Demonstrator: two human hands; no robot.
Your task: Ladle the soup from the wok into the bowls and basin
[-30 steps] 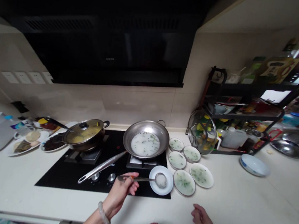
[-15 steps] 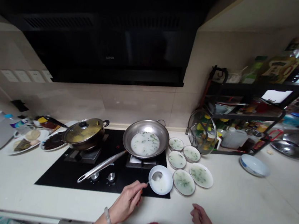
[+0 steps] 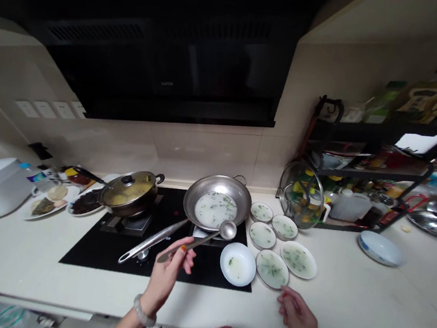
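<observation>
Nearest the camera, the right hand (image 3: 299, 318) rests on the pale counter (image 3: 363, 312), palm down, its fingers loosely curled and holding nothing. Its fingertips lie just short of the nearest filled plate (image 3: 272, 268).

The left hand (image 3: 169, 271) is raised over the front edge of the black cooktop (image 3: 122, 250), wrist bent up and wearing a pale bead bracelet (image 3: 142, 313). Its fingers are closed around the handle end of a metal ladle (image 3: 202, 240). The ladle slants up and to the right from the hand, so that its bowl (image 3: 228, 230) hangs at the near rim of the steel pan (image 3: 217, 206), above and just behind the white bowl (image 3: 237, 263). Whether the ladle bowl touches the pan rim cannot be told.

The white bowl sits at the cooktop's right front corner, between the two hands, with a little pale liquid and a green fleck in it. Right of it five small plates of the same pale, green-flecked mixture cluster together on the counter.

The steel pan stands on the right burner, holding that mixture; its long handle (image 3: 154, 240) points toward the left hand and passes just beside the ladle's handle. Farther left, a lidded pot (image 3: 130, 195) occupies the other burner.
</observation>
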